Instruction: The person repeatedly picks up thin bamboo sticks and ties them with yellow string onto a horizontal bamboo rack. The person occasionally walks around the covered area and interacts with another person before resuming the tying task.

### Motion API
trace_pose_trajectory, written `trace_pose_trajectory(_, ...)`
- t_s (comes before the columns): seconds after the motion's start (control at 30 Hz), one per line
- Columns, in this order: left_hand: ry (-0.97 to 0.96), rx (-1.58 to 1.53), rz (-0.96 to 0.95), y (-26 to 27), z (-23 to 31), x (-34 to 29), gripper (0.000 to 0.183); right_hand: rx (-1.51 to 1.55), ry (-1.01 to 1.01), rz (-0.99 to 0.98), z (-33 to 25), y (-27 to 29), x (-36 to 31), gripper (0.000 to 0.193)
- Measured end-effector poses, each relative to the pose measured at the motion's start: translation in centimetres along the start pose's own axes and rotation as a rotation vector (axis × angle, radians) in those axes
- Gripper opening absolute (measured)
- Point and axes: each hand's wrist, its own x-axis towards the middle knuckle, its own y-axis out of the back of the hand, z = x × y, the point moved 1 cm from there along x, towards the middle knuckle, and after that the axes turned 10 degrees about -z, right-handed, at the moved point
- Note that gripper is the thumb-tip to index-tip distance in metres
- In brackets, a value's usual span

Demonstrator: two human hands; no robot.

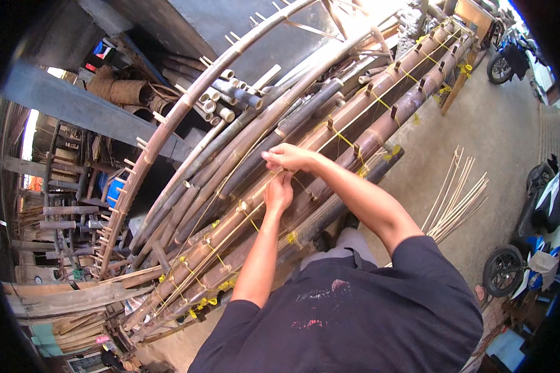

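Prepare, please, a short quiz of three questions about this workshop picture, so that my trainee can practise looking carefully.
1. What colour is the cord tied around the bamboo poles?
2. True or false: the left hand and the right hand are close together over the poles.
3. In which half of the picture does the loose fan of thin sticks show? A) left B) right

Key: 1. Yellow. 2. True. 3. B.
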Motion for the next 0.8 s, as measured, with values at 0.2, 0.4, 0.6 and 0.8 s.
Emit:
trace_pose_trajectory(0.2, -0.169, -0.074, 0.152, -1.2, -0.4, 0.5, 0.036, -0.292, 0.25, -0.284, 1.2, -6.2, -16.5, 0.029)
trace_pose_trajectory(0.4, -0.316, -0.531, 0.25, 3.0, 3.4, 1.9, 0.015, -0.154, 0.301, -0.135, 3.5, -10.4, -15.8, 0.047)
trace_pose_trajectory(0.6, -0.25, 0.063, 0.408, 0.9, -1.8, 12.5, 0.03, -0.565, 0.278, -0.018, 5.1, -10.9, -16.5, 0.032)
trace_pose_trajectory(0.8, -0.182, -0.05, 0.159, 5.5, -6.4, 8.6, 0.038, -0.372, 0.133, -0.224, 0.9, -17.2, -15.1, 0.032)
